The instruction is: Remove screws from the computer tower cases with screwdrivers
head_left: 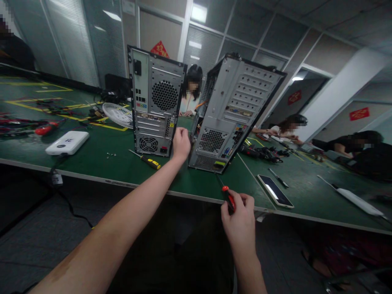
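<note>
Overall, the green worktop (190, 181) spans the frame and carries every item listed below. The right-hand computer tower (226, 110) stands at centre right, its rear panel toward the camera and appearing tilted in the view. The left-hand computer tower (157, 102) stands upright at centre left, also rear panel forward, with a gap between the two.

The person's right hand (240, 214), lower right of centre, has its grip closed around the handle of a red-handled screwdriver. The left hand (181, 143) is at the lower right edge of the left-hand tower, fingers curled; whether its grip has hold of that edge cannot be determined.

A white basket (118, 115) sits left of that tower. A dark-screened phone (275, 191) lies at lower right; a white power bank (67, 143) lies at left, cable attached. The red-handled screwdriver (228, 197) points up toward the right-hand tower's base; contact cannot be confirmed. A yellow-and-black screwdriver (148, 161) lies before the left-hand tower. Small screws (112, 155) are scattered at left of centre.
</note>
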Available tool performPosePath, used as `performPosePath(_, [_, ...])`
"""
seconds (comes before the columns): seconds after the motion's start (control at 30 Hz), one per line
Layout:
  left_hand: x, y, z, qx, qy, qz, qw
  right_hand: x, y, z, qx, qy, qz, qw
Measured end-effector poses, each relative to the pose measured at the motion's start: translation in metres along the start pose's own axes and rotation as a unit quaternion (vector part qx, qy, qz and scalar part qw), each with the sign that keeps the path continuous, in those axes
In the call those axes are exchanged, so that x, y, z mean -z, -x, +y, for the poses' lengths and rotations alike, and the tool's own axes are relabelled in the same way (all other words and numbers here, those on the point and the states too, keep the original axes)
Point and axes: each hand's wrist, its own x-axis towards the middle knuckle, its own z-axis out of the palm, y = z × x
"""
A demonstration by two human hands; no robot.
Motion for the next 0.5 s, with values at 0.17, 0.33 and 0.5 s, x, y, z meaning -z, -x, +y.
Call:
performPosePath(0.17, [-0.015, -0.007, -0.015, 0.139, 0.011, -0.100, 0.985, 0.006, -0.004, -0.004, -0.023, -0.007, -0.025, 0.999])
performPosePath(0.33, [-0.025, -0.002, -0.024, 0.185, 0.029, -0.208, 0.960, 0.010, -0.005, -0.006, -0.029, -0.028, -0.063, 0.997])
performPosePath(0.5, [-0.022, 0.003, -0.039, 0.211, 0.094, -0.251, 0.940, 0.012, -0.003, -0.005, -0.033, -0.064, -0.079, 0.994])
